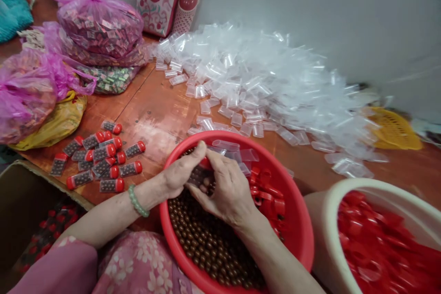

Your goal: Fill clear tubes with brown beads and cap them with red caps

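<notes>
Over a red basin [303,239], my two hands meet around a small clear plastic container [199,177] with dark brown balls inside and a red cap at its upper end. My left hand [177,175], with a green bead bracelet at the wrist, grips it from the left, thumb near the cap. Curled around its right side is my right hand [229,188]; part of the container is hidden by the fingers. Below lie many loose brown balls [206,243]. Red caps [270,197] and several clear empty containers [225,145] share the basin's right and far sides.
Filled red-capped containers [103,156] lie left on the wooden table [138,110]. A large heap of clear containers [258,78] runs along the wall. Pink bags [99,23] stand far left, a white tub [332,202] of red pieces right, a cardboard box [20,193] lower left.
</notes>
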`<state>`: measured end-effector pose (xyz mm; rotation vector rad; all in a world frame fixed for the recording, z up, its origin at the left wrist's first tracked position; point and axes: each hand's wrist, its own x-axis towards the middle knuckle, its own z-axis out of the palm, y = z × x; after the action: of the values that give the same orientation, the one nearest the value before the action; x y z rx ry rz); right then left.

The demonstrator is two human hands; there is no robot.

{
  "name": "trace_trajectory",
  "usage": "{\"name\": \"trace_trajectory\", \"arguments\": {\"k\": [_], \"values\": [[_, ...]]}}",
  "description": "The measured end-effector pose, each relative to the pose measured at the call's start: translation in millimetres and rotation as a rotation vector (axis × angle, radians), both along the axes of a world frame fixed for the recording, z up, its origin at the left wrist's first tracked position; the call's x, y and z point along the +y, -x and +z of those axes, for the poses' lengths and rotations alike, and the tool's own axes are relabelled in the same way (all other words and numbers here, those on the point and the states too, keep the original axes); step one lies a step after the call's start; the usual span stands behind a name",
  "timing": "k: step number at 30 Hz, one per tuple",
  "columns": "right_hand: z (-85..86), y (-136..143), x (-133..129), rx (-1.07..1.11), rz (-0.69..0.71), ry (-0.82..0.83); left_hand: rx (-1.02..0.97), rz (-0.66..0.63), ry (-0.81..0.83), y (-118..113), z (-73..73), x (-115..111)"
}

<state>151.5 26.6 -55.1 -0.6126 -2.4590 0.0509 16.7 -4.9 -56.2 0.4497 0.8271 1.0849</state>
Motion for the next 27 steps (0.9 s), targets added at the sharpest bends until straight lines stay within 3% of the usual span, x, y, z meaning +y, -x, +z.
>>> {"name": "trace_trajectory", "arguments": {"k": [7,9,12,14,16,20,23,25,27], "values": [[3.1,-4,-6,0.007,0.060,-0.158,0.315,0.035,0.039,-14,7.2,-16],[6.6,-1,-10,0.015,0.084,-0.156,0.371,0.080,-0.018,-12,11.4,-23],[12.8,5,-19,-0.016,0.112,-0.073,0.475,0.156,-0.171,-2,23.1,-36],[15.7,7,-24,-0.064,0.120,0.025,0.555,0.128,-0.213,12,31.1,-46],[16.0,5,-25,-0.137,0.123,0.112,0.780,0.103,-0.297,31,34.1,-56],[9.4,-13,-16,-0.334,0.051,0.202,1.455,0.238,-0.408,79,16.2,-71],[5.8,-28,-2,-0.332,-0.073,0.207,1.945,0.178,-0.393,112,-6.6,-77],[5.8,-36,9,-0.281,-0.175,0.182,2.086,0.132,-0.421,124,-16.3,-77],[6.4,-40,19,-0.251,-0.281,0.147,2.095,0.172,-0.481,127,-17.6,-74]]}}
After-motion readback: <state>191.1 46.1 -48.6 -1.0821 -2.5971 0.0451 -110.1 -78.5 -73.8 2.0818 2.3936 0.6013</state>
